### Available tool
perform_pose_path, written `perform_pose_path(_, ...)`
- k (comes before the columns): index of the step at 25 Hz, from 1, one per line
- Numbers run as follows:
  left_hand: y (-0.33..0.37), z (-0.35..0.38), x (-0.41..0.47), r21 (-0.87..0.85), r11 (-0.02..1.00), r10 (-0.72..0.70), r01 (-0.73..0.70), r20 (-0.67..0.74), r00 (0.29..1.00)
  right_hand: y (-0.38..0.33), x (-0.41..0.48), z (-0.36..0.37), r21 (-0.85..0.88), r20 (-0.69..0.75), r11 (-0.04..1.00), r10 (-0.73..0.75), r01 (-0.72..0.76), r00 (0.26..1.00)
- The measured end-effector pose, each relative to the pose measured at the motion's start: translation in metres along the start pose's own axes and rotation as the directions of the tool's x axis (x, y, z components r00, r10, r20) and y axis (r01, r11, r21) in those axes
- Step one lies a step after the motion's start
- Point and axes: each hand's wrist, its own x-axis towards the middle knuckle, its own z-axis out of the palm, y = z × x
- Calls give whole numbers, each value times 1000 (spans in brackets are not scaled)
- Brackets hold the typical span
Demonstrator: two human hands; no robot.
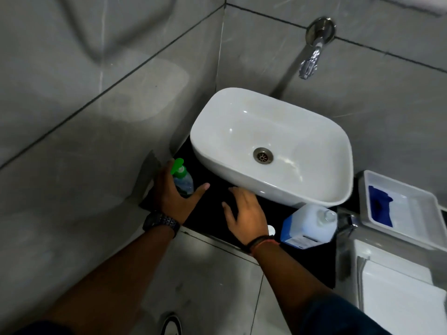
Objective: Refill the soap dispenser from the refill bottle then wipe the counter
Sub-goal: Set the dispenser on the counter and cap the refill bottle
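A clear soap dispenser [183, 180] with a green pump stands on the black counter [205, 215] at the left, beside the white basin [271, 146]. My left hand [175, 193] curls around the dispenser's near side, thumb spread toward the right; whether it grips or only touches I cannot tell. My right hand [244, 213] hovers over the counter in front of the basin, fingers apart and holding nothing. The refill bottle [308, 226], translucent with a blue label, stands uncapped to the right. Its white cap [271, 230] lies by my right wrist. A blue cloth [381, 205] lies in a white tray [411, 223].
A chrome tap [312, 56] juts from the tiled wall above the basin. Grey tiled walls close in on the left and behind. A white toilet tank [396, 286] stands at the lower right, below the tray. My shoe [171, 325] shows on the floor.
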Motion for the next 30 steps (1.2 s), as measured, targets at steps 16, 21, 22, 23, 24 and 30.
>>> perform_pose_path(16, 72, 32, -58, 114, 822, -499, 558, -326, 802, 55, -45, -170, 78, -452, 983, 186, -169, 872)
perform_pose_path(21, 100, 74, -94, 239, 805, -489, 543, -251, 835, 83, -76, -155, 323, -368, 863, 493, -389, 788)
perform_pose_path(22, 100, 82, -99, 291, 825, -449, 485, -185, 874, 89, -82, -151, 356, -287, 830, 535, -430, 795)
perform_pose_path(23, 97, 90, -101, 335, 852, -403, 402, -70, 913, 95, -87, -147, 378, -186, 800, 558, -466, 808)
perform_pose_path(24, 94, 98, -102, 360, 884, -351, 297, 93, 932, 102, -92, -142, 385, -81, 779, 563, -495, 823)
perform_pose_path(30, 77, 142, -108, 424, 885, -181, -193, 695, 696, 117, -98, -117, 397, 100, 753, 532, -524, 841)
